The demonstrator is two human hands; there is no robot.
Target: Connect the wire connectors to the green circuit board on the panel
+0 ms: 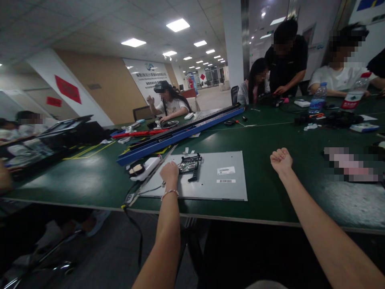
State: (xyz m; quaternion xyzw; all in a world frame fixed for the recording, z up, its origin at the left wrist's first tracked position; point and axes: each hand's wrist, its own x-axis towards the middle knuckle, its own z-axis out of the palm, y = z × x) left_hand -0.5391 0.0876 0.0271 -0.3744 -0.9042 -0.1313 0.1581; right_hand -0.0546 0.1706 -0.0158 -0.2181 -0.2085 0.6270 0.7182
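Note:
My left hand (170, 171) is closed in a fist above the left part of a flat grey metal panel, with a beaded bracelet at the wrist. Just right of it, a green circuit board in a black frame (190, 166) lies on the panel (207, 188); whether the knuckles touch the board I cannot tell. Two white labels (225, 170) are stuck on the panel's right side. Over the green tabletop to the right, my right hand (282, 160) is also clenched, and nothing shows in its curled fingers.
Behind the panel runs a long blue rail (180, 136) with a red tool or strip (140, 133) beyond it. A white device (146, 168) and a cable (132, 216) are at left. Bottles (319, 98) stand at far right. Several people sit or stand around the green table (258, 192).

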